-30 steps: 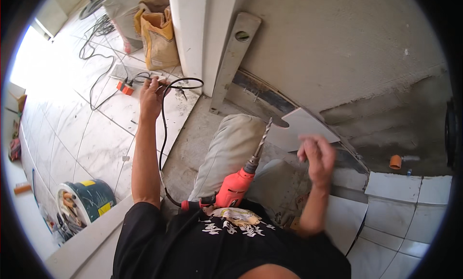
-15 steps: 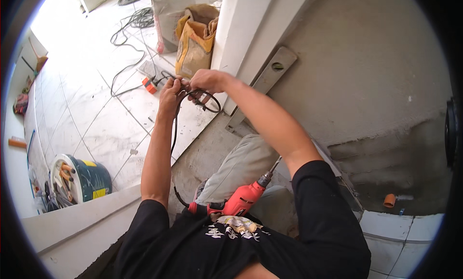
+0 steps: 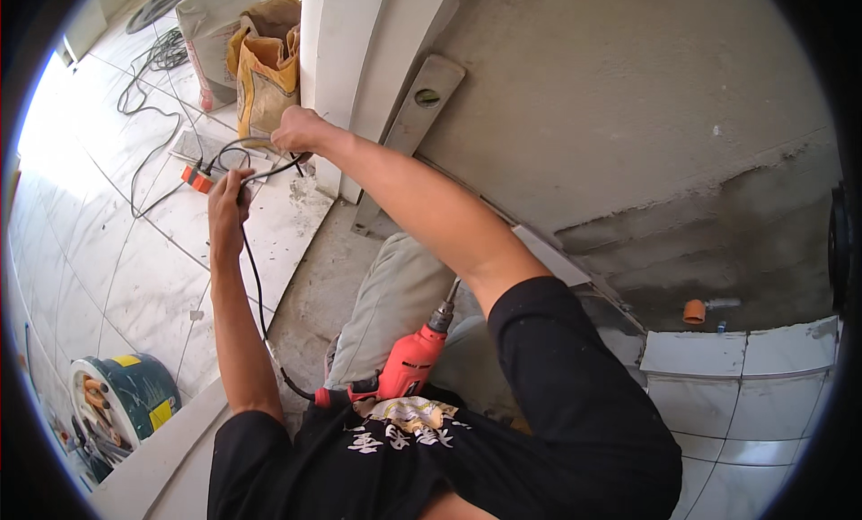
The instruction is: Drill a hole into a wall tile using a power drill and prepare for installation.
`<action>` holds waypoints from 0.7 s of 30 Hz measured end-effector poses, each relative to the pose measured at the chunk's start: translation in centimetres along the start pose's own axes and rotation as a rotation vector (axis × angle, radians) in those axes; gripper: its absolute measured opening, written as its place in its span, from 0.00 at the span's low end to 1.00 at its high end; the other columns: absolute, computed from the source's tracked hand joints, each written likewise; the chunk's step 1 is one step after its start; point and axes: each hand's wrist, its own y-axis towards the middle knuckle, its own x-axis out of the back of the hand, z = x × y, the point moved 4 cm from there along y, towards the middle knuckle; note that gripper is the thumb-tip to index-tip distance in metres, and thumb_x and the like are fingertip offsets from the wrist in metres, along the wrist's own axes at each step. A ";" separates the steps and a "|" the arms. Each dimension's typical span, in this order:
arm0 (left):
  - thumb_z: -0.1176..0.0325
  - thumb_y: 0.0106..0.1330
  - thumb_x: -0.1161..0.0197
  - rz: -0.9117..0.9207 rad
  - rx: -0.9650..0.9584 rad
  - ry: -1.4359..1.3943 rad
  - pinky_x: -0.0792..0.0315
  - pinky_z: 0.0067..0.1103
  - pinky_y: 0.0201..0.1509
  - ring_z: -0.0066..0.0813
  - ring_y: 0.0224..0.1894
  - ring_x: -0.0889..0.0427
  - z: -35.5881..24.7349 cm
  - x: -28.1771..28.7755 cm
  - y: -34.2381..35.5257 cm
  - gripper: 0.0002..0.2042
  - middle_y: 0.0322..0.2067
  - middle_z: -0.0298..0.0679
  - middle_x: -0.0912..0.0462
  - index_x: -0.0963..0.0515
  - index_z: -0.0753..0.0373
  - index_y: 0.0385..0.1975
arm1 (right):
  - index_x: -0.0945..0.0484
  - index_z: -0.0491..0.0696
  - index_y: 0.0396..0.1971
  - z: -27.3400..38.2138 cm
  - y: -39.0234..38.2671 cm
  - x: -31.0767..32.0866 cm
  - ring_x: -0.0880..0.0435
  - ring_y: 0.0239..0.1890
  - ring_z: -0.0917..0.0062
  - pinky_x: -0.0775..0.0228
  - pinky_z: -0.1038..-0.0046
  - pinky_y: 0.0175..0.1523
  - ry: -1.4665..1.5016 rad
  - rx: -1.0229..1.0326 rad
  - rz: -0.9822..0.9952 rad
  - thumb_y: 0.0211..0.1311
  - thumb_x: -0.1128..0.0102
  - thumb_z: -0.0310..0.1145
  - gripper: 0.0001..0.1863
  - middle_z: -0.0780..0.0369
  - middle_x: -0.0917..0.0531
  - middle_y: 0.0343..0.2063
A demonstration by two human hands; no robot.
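Observation:
Both hands grip a black cord (image 3: 255, 282) from the red drill (image 3: 409, 363) resting across my lap, bit angled up. My left hand (image 3: 229, 206) is closed on the cord, just right of an orange socket block (image 3: 196, 179) on the tiled floor. My right hand (image 3: 298, 129) reaches farther forward, fingers curled on the loop of cord beside a yellow sack (image 3: 262, 87); its fingertips are partly hidden. My right forearm crosses above my bent knee and hides most of the drill bit.
A metal level (image 3: 413, 125) leans by the white door frame (image 3: 332, 62). A loose tile (image 3: 548, 251) lies along the plastered wall, near an orange pipe stub (image 3: 693, 312) and wall tiles (image 3: 696, 354). Left are a tool bucket (image 3: 135, 376), coiled cable (image 3: 163, 53) and a pale sack (image 3: 202, 53).
My right hand has moved from above my right knee up and forward onto the cord loop. My left hand stays on the cord; the drill remains in my lap.

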 end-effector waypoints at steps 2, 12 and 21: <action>0.57 0.74 0.42 0.083 -0.051 0.178 0.42 0.14 0.25 0.12 0.22 0.33 1.2 -6.2 1.4 0.16 0.21 0.28 0.25 0.16 0.63 0.45 | 0.18 0.46 0.18 -11.5 -3.9 0.0 0.16 0.22 0.70 0.24 0.69 0.26 0.177 0.057 -0.203 0.58 0.42 0.31 0.11 0.57 0.17 0.18; 0.61 0.75 0.46 -0.155 0.179 -0.486 0.24 0.30 0.49 0.32 0.47 0.18 -0.3 -6.4 3.2 0.14 0.46 0.39 0.19 0.25 0.64 0.50 | 0.18 0.41 0.20 2.1 -5.9 3.6 0.25 0.16 0.78 0.33 0.77 0.22 1.075 -0.475 0.136 0.60 0.44 0.31 0.12 0.63 0.23 0.17; 0.70 0.75 0.58 -0.411 0.309 -1.283 0.27 0.26 0.25 0.28 0.20 0.28 3.5 -1.6 11.4 0.09 0.22 0.37 0.28 0.32 0.66 0.34 | 0.21 0.42 0.24 6.5 -7.6 1.6 0.19 0.17 0.74 0.30 0.71 0.22 1.036 -0.503 0.112 0.63 0.53 0.36 0.16 0.58 0.19 0.19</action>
